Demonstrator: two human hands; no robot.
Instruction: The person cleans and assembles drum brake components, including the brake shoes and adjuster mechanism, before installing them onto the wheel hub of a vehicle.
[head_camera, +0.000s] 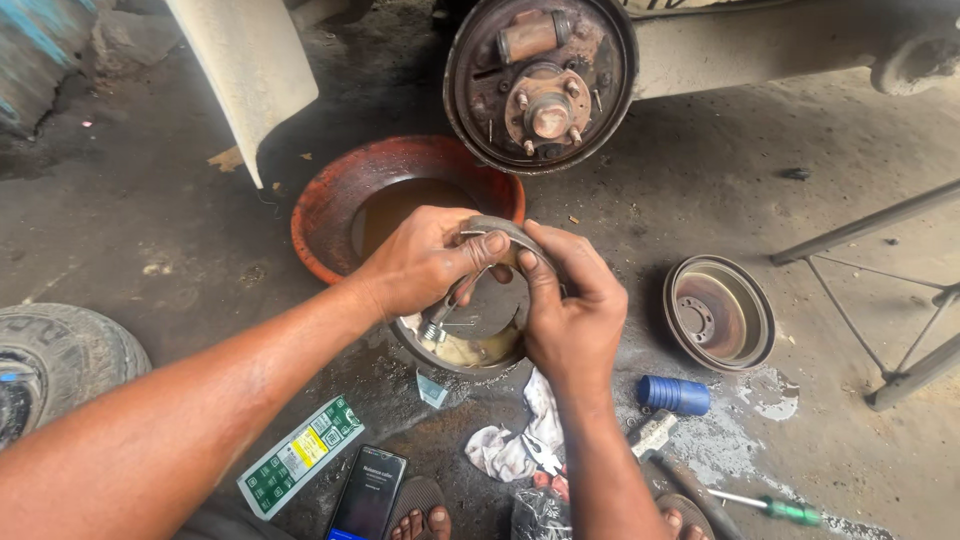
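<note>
My left hand and my right hand both grip a curved grey brake shoe, thumbs pressing on its upper arc. A small spring hangs under my left hand. Beneath the hands sits a shallow metal dish with dirty liquid. Straight ahead is the bare rusty brake backing plate and wheel hub of a raised vehicle.
A red basin of brown liquid stands behind the hands. A brake drum lies to the right, with a blue cylinder, a green-handled screwdriver and a rag nearer. A tyre, a green box and a phone lie left.
</note>
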